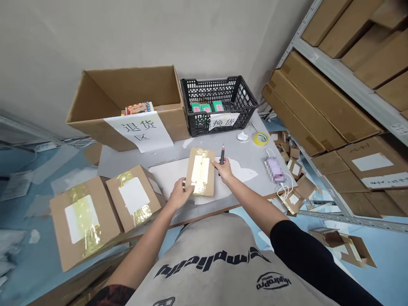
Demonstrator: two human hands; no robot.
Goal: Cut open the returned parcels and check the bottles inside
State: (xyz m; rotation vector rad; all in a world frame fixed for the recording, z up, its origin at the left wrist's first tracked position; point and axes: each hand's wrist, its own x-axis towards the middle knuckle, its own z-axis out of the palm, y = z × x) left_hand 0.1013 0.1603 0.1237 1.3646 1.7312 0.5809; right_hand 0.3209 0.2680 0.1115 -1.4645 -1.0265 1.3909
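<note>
Cardboard parcel (200, 172), long axis pointing away from the body, curled left grip (180, 193) on its edge; right grip (225, 170) just beside, clasping a red-tipped pen (222, 155).

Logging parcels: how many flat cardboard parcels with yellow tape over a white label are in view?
3. One parcel is between the left hand and right hand; to its left lie the outer parcel and the inner parcel.
</note>
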